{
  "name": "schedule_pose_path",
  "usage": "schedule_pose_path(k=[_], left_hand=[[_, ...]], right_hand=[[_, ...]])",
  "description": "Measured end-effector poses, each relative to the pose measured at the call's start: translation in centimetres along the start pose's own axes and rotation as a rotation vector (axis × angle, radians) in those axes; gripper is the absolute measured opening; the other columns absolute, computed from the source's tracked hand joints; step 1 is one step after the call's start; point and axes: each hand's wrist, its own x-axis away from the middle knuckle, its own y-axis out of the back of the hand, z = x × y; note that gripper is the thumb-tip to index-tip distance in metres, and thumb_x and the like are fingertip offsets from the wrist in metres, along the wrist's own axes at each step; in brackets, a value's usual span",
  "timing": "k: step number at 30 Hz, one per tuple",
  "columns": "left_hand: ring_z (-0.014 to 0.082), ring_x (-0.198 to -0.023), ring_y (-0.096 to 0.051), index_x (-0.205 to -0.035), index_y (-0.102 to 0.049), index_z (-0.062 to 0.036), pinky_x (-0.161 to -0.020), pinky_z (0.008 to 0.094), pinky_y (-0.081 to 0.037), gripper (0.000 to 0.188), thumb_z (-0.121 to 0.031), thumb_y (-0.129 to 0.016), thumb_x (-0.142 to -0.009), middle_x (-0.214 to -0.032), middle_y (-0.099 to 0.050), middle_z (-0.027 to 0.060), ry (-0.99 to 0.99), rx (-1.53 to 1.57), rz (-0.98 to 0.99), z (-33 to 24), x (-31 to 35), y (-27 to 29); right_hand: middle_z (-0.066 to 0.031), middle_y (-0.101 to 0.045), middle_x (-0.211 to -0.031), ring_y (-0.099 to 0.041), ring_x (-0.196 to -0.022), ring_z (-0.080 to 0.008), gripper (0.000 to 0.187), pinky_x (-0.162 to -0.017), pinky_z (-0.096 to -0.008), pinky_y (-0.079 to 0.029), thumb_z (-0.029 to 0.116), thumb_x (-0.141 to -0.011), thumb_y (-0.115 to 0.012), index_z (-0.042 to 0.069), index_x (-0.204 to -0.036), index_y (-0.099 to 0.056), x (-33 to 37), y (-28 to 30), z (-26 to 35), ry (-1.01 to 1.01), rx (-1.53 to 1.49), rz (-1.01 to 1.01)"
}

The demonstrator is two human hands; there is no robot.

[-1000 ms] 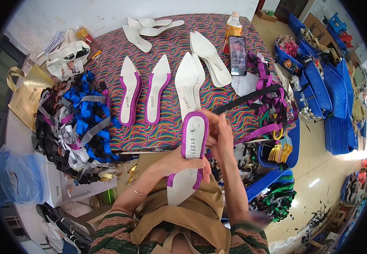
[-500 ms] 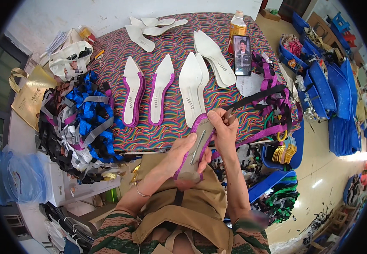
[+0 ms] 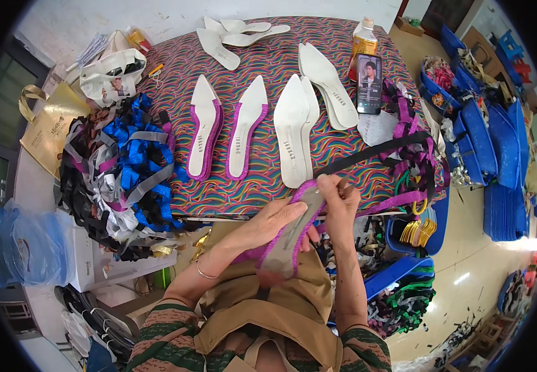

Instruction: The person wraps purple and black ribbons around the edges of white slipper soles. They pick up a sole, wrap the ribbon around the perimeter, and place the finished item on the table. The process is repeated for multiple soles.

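Observation:
My left hand [image 3: 273,220] grips a grey-backed insole [image 3: 285,246] over my lap, thumb on its face and fingers behind it. Purple glitter edging runs along the insole's rim. At the heel end my right hand [image 3: 341,204] pinches the edge together with a strip [image 3: 374,150], black on its visible side, that stretches to the upper right. Farther up the table lie white pointed insoles with purple edging, one stack [image 3: 204,133] and one to its right [image 3: 245,133]. Plain white insoles [image 3: 291,136] lie beside them.
A patterned cloth covers the table [image 3: 250,195]. On it are a phone [image 3: 368,84], a bottle [image 3: 363,43], more white insoles [image 3: 220,49] and a purple strip tangle [image 3: 405,124]. Strips heap at left [image 3: 135,167]. Blue bins [image 3: 498,133] stand right.
The view has shifted, so the table's things appear farther right. My left thumb has moved up the insole toward the heel. My right hand still pinches the heel and strip.

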Motion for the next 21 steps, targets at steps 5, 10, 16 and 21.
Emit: schedule_pose_path(k=[5,10,16,21], left_hand=[[0.0203,-0.114,-0.056,-0.132,-0.054,-0.0026,-0.098,0.0311,-0.043,0.04,-0.019,-0.056,-0.095,-0.128,-0.057,0.0132,-0.492,-0.467,-0.169,-1.6,0.3,1.2],[0.0203,-0.091,-0.063,-0.114,-0.063,0.0029,-0.083,0.0264,-0.047,0.03,-0.007,-0.062,-0.086,-0.104,-0.066,0.0103,-0.722,-0.429,-0.298,1.0,-1.7,7.4],[0.0188,-0.091,-0.061,-0.121,-0.055,0.0066,-0.087,0.0306,-0.047,0.038,-0.004,-0.061,-0.085,-0.098,-0.065,0.0145,-0.349,-0.628,-0.828,-3.7,-3.4,12.5],[0.0414,-0.112,-0.049,-0.135,-0.04,0.005,-0.096,0.0444,-0.039,0.062,-0.007,-0.068,-0.081,-0.117,-0.052,0.0239,-0.49,-1.457,-1.167,-0.7,-6.5,11.3]], right_hand=[[0.0073,-0.053,-0.065,-0.039,-0.045,-0.001,0.012,-0.038,-0.0205,-0.023,0.02,-0.094,-0.063,0.012,-0.087,-0.056,-1.0,0.1,0.2,-0.207,-0.341,-0.298],[0.0079,-0.042,-0.053,-0.027,-0.039,-0.0023,0.029,-0.038,-0.0234,-0.015,0.025,-0.096,-0.062,0.009,-0.072,-0.059,-0.4,-0.9,-0.8,-0.348,-0.207,-0.081],[0.0007,-0.059,-0.071,-0.049,-0.06,-0.0042,0.02,-0.053,-0.0213,-0.038,0.016,-0.092,-0.062,-0.002,-0.086,-0.067,-1.6,2.5,-0.3,0.048,0.335,0.004],[0.0036,-0.054,-0.07,-0.043,-0.066,-0.0026,0.016,-0.057,-0.0203,-0.034,0.01,-0.09,-0.063,-0.006,-0.092,-0.066,-5.4,3.0,-0.5,0.093,0.572,0.035]])
